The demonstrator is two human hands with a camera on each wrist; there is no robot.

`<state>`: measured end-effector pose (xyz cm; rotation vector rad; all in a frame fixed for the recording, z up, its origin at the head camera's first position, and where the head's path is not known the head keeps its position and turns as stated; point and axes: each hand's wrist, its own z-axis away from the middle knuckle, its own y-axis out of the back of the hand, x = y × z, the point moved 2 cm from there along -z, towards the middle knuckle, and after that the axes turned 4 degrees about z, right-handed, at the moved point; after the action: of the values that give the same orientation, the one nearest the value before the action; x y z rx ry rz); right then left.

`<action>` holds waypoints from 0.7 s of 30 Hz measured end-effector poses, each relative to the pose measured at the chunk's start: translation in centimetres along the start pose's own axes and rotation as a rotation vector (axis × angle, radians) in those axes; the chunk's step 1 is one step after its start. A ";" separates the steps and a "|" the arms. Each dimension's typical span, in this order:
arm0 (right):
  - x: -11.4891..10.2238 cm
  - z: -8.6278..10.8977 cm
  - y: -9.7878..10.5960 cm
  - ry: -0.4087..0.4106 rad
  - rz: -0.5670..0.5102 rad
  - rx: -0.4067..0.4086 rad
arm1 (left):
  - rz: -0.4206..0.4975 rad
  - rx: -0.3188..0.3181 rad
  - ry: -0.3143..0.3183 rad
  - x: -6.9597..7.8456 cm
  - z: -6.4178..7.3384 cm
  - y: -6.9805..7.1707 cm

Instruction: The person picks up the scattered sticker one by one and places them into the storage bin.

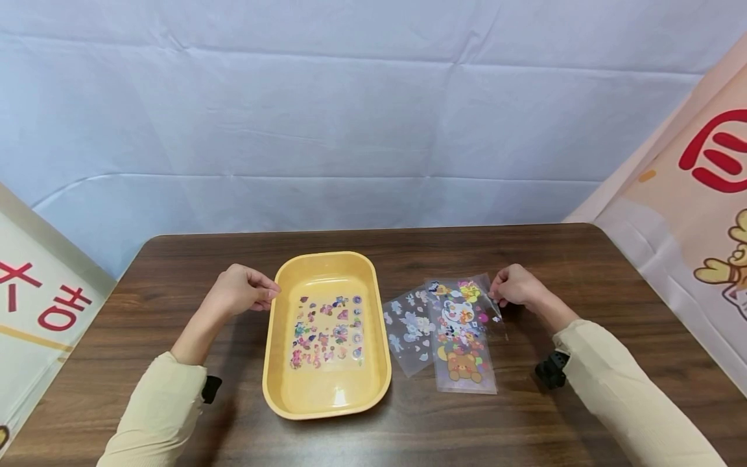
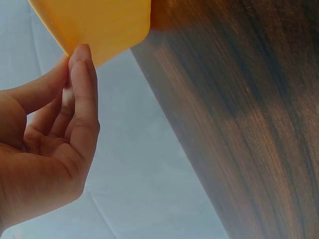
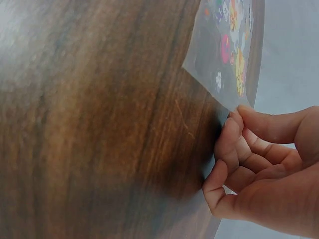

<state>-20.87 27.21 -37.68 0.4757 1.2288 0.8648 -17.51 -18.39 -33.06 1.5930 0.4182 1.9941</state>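
Sparing its prints (image 3: 226, 48), seemingly, clear sheet (image 3: 211, 62) is corner-pinched in fingers of right hand (image 1: 517, 285), yellow tray (image 1: 309, 393) rim-pinched in those of left hand (image 1: 242, 290), presumably for steadiness.

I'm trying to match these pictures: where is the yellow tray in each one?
Head: the yellow tray lies just left of and below centre.
Left wrist: at the top, left of centre, its edge pinched by the left hand.
Right wrist: not in it; the right hand pinches a sticker sheet there.
Shared landmark: the brown wooden table shows in all three.
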 end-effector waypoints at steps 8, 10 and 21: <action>0.1 0.0 0.1 0.019 -0.024 -0.017 | 0.000 0.003 0.000 0.0 0.0 0.0; 0.1 0.1 0.1 0.019 -0.028 -0.020 | -0.002 0.004 0.000 0.0 0.0 0.0; 0.0 0.2 0.2 0.029 -0.039 -0.022 | -0.004 0.008 -0.004 0.0 0.1 0.0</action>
<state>-20.76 27.32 -37.46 0.4213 1.2497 0.8536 -17.44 -18.38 -33.00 1.5993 0.4275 1.9888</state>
